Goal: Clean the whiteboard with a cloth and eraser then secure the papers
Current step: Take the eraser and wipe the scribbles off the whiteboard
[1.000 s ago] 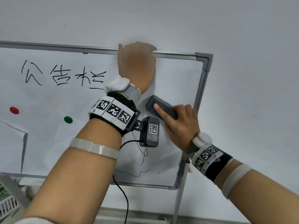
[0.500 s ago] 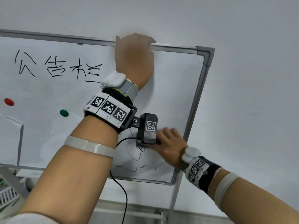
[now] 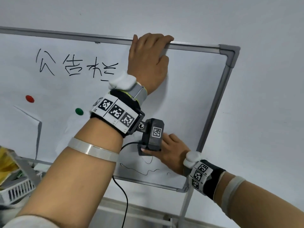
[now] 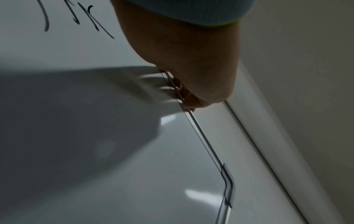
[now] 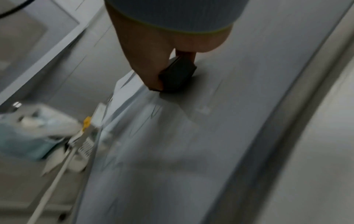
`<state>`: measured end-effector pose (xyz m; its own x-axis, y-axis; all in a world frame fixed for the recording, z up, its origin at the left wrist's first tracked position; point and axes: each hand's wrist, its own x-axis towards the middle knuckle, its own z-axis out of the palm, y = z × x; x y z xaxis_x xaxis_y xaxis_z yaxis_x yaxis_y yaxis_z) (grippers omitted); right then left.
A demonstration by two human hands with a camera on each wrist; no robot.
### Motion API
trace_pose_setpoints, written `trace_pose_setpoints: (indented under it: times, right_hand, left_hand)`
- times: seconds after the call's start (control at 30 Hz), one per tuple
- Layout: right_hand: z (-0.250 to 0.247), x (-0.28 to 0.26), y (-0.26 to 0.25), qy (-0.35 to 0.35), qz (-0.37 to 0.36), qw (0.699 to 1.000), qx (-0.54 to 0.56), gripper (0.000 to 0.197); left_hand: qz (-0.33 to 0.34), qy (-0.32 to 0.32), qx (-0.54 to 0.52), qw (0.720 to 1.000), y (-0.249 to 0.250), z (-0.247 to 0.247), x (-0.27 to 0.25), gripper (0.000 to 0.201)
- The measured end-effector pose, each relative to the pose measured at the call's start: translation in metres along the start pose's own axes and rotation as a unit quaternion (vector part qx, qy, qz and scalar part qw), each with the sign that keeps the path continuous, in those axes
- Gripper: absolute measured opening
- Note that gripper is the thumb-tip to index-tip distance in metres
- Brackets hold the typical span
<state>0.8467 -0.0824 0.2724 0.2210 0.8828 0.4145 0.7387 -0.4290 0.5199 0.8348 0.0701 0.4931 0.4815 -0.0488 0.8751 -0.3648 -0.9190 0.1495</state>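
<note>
The whiteboard (image 3: pixel 189 89) stands upright with black characters (image 3: pixel 74 65) at its upper left and a thin scribble (image 3: pixel 144 170) near its lower right. My left hand (image 3: pixel 148 60) grips the board's top frame (image 3: pixel 194 46), fingers curled over the rail (image 4: pixel 201 133). My right hand (image 3: pixel 169 150) holds a dark eraser (image 3: pixel 142 151) pressed flat on the board just above the scribble, partly hidden behind the left wrist camera. In the right wrist view the eraser (image 5: pixel 178 75) sits between thumb and fingers. White papers (image 3: pixel 21 129) hang at the lower left of the board.
A red magnet (image 3: pixel 29 98) and a green magnet (image 3: pixel 79 111) sit on the board by the papers. A white basket (image 3: pixel 16 190) with yellow items stands below left. A black cable (image 3: pixel 123 195) hangs from my left wrist. The board's leg (image 3: pixel 185 206) runs down at right.
My right hand slid the eraser from the board's right middle down and left to just above the scribble. The left hand stayed on the top frame.
</note>
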Motion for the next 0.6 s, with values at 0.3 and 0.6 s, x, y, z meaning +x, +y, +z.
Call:
trace_pose_setpoints:
  times: [0.3,0.6]
  right_hand:
    - [0.006,0.03,0.004,0.057,0.015,0.998,-0.036,0.065]
    - [0.014,0.05,0.002,0.064,0.009,0.998,-0.025,0.061]
  left_hand:
    - [-0.02,-0.056,0.088,0.994,-0.037,-0.034,0.002,0.061]
    - [-0.027,-0.09,0.09,0.991,-0.051,-0.041,0.003,0.063]
